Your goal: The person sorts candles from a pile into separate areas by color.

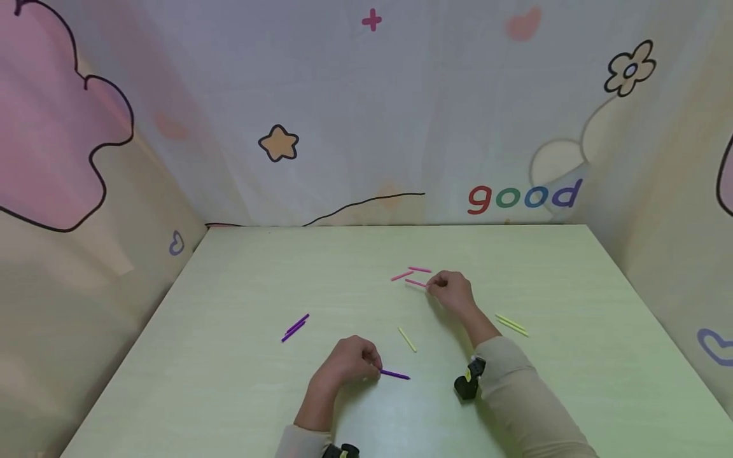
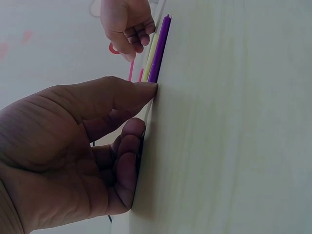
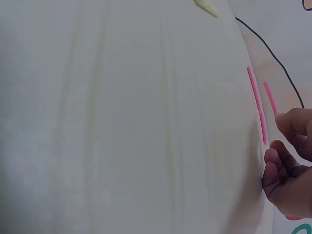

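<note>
My left hand (image 1: 347, 364) pinches one end of a thin purple stick (image 1: 395, 374) close over the near middle of the table, its free end pointing right. In the left wrist view the thumb and a finger meet at the end of that purple stick (image 2: 160, 51). Farther back, my right hand (image 1: 452, 292) holds a pink stick (image 1: 415, 282) by its right end between thumb and fingertip. Two more pink sticks lie just beyond it, one slanted (image 1: 402, 276) and one nearly level (image 1: 420, 270). The held pink stick (image 3: 270, 97) also shows in the right wrist view.
A single yellow stick (image 1: 407, 340) lies between the two hands. Two purple sticks (image 1: 294, 327) rest side by side at the left, and a pair of yellow sticks (image 1: 512, 324) lies right of the right forearm. A printed cloth (image 1: 343, 95) hangs behind the pale table (image 1: 229, 273).
</note>
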A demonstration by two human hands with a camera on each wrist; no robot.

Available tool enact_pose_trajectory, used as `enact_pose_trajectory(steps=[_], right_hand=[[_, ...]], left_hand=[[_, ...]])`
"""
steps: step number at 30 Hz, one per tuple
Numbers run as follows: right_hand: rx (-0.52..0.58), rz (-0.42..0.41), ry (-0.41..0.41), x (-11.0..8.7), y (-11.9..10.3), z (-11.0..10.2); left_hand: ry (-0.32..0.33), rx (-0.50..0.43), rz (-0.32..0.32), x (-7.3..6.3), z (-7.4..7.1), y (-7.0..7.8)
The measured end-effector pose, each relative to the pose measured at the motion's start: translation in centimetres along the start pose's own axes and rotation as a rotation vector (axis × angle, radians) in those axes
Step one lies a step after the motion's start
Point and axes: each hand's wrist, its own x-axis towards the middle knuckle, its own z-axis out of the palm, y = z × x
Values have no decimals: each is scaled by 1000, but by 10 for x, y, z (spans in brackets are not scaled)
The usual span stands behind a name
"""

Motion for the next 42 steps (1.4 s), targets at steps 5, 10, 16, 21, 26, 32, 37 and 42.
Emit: enact_pose_trajectory(steps=[5,10,16,21,26,32,37,42], right_hand=[[-7,17,10,6,4,0],[-26,26,63,12,9,0],[-50,43,96,16,11,2],[-69,63,115,17,11,3],[-88,75,139,17,11,4],[-101,99,148,18,11,6],[-124,121,138,17,11,8],[-134,121,130,18,14,10]], left_hand=[[2,8,1,-1,-2,1],[0,-5,12,0,-2,1],[-1,-1,7,0,-2,2],[0,2,7,0,-2,3],[0,13,11,1,-3,3],[1,14,7,1,-3,3],[-3,1,2,1,-2,1],[-3,-13,-1,1,-1,0]])
